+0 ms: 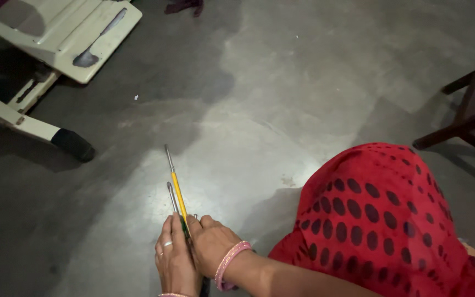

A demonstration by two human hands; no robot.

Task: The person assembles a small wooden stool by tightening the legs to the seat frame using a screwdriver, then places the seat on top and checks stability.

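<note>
The scene is dim overall, with one pale pool of light on the smooth grey concrete floor (281, 110) at the centre, brightest just beyond the hands. The corners fall into deep shadow, darkest at the lower left. A soft shadow spreads leftwards under the cream-painted metal machine stand (56, 33), and another sits beside the red cloth with dark dots (375, 220). The floor gives a faint sheen without hard glare. Focus is fair at the centre; the dark wooden chair legs (468, 115) look slightly soft.

Grey concrete floor (281, 99) under screwdrivers (176, 184)
</note>
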